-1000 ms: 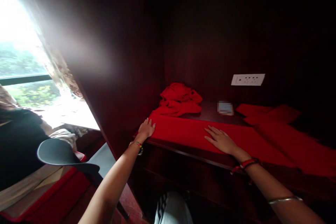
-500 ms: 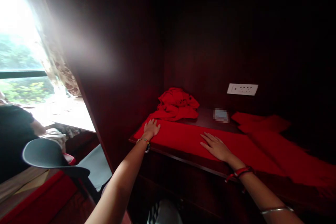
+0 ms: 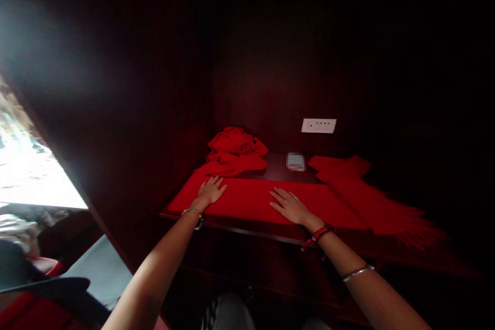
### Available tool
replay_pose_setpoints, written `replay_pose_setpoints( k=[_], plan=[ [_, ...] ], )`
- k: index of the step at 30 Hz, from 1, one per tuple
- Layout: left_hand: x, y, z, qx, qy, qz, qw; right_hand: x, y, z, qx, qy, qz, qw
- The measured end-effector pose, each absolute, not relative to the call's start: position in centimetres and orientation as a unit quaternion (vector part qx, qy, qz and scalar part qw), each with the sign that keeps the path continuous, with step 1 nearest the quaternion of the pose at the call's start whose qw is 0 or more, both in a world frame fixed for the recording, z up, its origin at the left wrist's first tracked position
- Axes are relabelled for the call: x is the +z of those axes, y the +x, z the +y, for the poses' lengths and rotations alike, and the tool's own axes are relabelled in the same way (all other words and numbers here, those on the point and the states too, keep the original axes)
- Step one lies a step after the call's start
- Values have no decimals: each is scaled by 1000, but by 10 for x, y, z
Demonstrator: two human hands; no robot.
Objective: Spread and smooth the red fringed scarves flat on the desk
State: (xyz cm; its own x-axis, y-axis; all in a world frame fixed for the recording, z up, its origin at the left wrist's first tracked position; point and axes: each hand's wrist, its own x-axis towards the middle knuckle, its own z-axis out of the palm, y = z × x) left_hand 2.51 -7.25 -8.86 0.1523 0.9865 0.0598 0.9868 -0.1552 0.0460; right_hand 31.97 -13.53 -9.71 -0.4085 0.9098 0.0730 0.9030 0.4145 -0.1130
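Observation:
A long strip of red cloth (image 3: 247,201) lies flat along the front of a dark wooden desk. My left hand (image 3: 211,191) rests palm down on its left part, fingers spread. Farther right, my right hand (image 3: 290,206) is also flat on the strip, with fingers stretched out. Neither hand grips anything. Behind the left hand sits a crumpled heap of red cloth (image 3: 237,149). At the right end, a red scarf-like piece (image 3: 363,196) with a fringed end lies at an angle; whether it joins the strip I cannot tell.
A small blurred pale object (image 3: 296,161) lies at the back of the desk, below a white wall socket (image 3: 319,126). A dark side panel (image 3: 127,113) rises on the left. Beyond it are a grey-blue chair (image 3: 100,270) and a bright white tabletop (image 3: 42,180).
The view has turned to the right, so the window and the seated person have left the picture. My left hand has slid inward along the red cloth; the right stays about where it was.

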Motion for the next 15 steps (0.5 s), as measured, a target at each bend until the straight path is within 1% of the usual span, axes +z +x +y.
replay_pose_setpoints(
  k=[3,9,12,15],
  plan=[
    [-91,16,-69,-33,-757,-653,4,-94,333,-139,45,-548,-834,41],
    [-86,-9,-73,-43,-730,-682,-1,-92,370,-146,55,-631,-774,17],
    [-81,-13,-76,-45,-721,-691,-4,-89,366,-151,53,-639,-766,42],
    [-79,3,-79,-65,-723,-687,14,-85,350,-156,56,-608,-789,71]
  ],
)
